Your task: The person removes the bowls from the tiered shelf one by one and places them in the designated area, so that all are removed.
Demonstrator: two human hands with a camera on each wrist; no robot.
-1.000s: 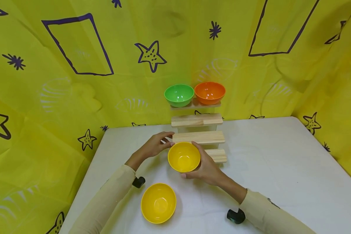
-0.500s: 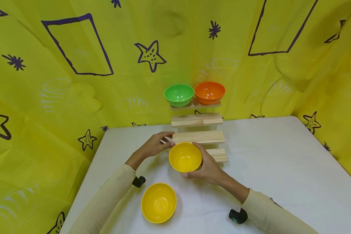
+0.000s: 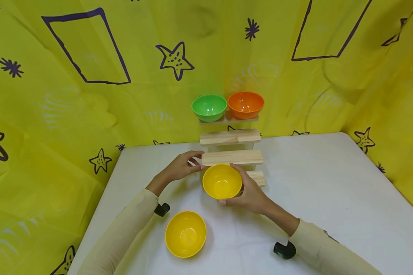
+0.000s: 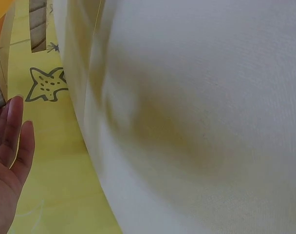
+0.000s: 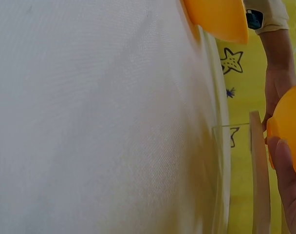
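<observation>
Easing slightly right with the held bowl (image 3: 222,181), gripped by its side in the right hand (image 3: 252,194), close to the rack (image 3: 232,157); touching the rack's left end with a loosely straight-fingered left hand (image 3: 181,167). Looks like placing; calls for levelling, then lowering.

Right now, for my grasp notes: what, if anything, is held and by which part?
The right hand holds a yellow bowl by its right side. The left hand touches a wooden plank at its left end, grip unclear.
</observation>
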